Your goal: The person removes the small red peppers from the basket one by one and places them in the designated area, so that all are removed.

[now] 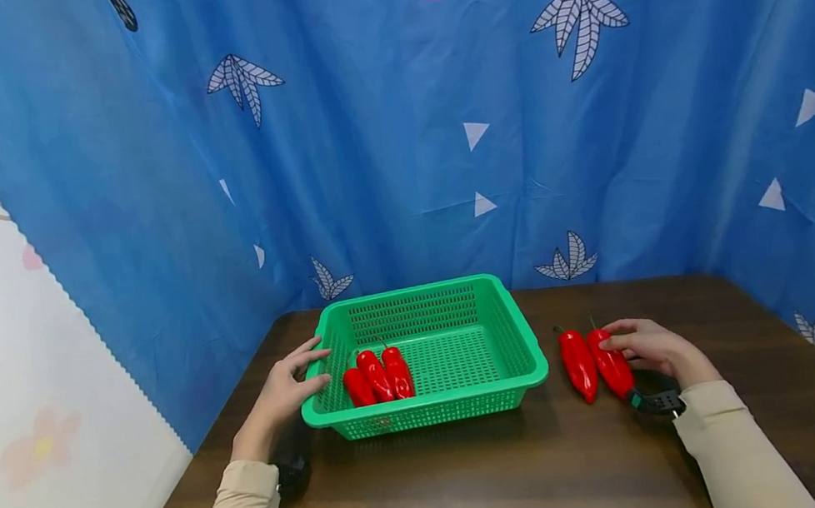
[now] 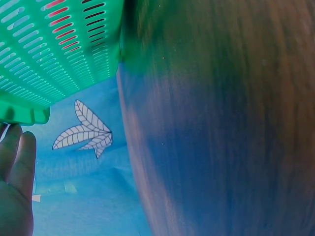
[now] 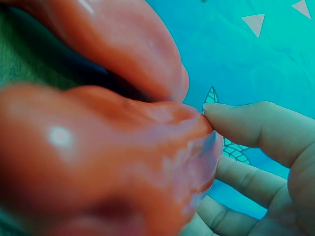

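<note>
My left hand (image 1: 280,395) rests at the left rim of a green plastic basket (image 1: 425,409), thumb and fingers spread over the edge. In the left wrist view, fairly straight fingers (image 2: 19,162) meet the rim from outside. Inside the basket, on its left side, lie 3 glossy red peppers (image 1: 376,375). To the basket's right, my right hand (image 1: 655,347) pinches the upper end of a red pepper (image 1: 611,365) between thumb and fingers. Another red pepper (image 1: 579,364) lies just left of it. In the right wrist view the held pepper (image 3: 113,147) fills the foreground.
Everything stands on a dark brown wooden table (image 1: 493,479). A blue patterned curtain (image 1: 397,163) hangs behind the table and along its right side. White cloth (image 1: 16,332) with faint flowers hangs at the left. A black strap (image 1: 658,402) is on the right wrist.
</note>
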### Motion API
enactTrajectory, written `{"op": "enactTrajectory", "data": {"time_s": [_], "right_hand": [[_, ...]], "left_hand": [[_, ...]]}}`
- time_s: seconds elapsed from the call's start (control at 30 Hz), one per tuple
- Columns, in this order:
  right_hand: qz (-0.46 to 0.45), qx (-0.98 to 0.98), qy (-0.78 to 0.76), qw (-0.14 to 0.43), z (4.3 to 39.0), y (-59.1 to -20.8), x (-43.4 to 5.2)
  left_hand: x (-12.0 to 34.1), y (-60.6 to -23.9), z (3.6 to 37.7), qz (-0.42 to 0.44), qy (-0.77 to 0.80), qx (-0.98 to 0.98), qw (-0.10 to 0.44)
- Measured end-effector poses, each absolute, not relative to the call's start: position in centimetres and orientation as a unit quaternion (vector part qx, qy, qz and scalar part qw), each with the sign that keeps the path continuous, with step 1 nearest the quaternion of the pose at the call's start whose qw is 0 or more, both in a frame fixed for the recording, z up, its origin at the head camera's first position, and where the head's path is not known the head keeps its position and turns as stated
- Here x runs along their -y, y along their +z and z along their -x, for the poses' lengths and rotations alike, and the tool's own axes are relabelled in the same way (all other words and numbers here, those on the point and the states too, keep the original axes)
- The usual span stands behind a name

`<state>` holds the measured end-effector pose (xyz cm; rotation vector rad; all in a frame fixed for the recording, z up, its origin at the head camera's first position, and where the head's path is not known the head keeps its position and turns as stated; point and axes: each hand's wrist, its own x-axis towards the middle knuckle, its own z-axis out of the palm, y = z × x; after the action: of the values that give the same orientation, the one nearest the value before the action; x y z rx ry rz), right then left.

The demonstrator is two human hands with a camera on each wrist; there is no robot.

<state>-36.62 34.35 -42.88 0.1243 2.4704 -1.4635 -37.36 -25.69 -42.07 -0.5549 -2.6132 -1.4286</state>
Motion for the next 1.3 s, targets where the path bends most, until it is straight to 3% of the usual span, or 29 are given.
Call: {"op": "enactTrajectory", "data": {"time_s": [0.8, 1.3], "right_hand": [[-0.036, -0.846, -0.513, 0.142, 37.5, -42.2, -34.7], [-0.037, -0.852, -0.497, 0.159, 37.4, -42.4, -35.3]], "left_hand": [[25.4, -39.2, 38.6, 0.19, -0.466, 0.863, 0.051], [25.2, -40.8, 37.4, 0.178, -0.482, 0.857, 0.043]]}}
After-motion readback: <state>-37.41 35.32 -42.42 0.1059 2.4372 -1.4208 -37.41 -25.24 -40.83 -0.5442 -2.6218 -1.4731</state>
